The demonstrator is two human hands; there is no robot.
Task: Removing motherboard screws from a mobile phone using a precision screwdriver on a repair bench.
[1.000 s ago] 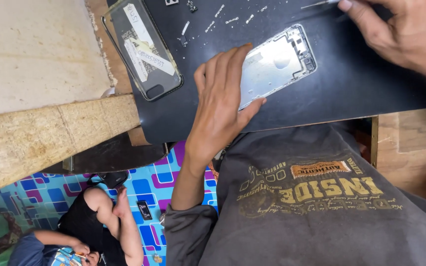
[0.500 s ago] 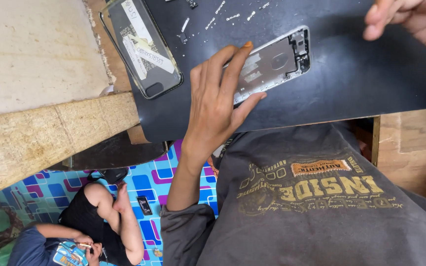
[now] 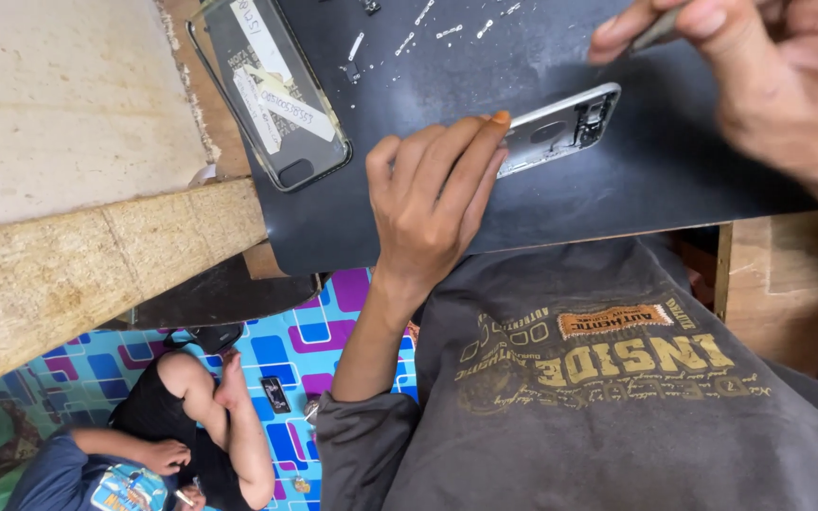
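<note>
Silvery phone housing [image 3: 560,128] lies on the black mat [image 3: 617,189], left hand [image 3: 433,203] fingers pressed flat together over its near end. Right hand [image 3: 778,76], beyond the housing, pinches a thin tool [image 3: 657,30]. Housing looks light, stiff, slippery, delicate inside: best held by its edges.

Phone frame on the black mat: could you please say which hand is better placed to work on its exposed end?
Probably the right hand: it pinches a thin tool close by that end. The left hand lies flat on the phone frame, pinning it to the mat.
</note>
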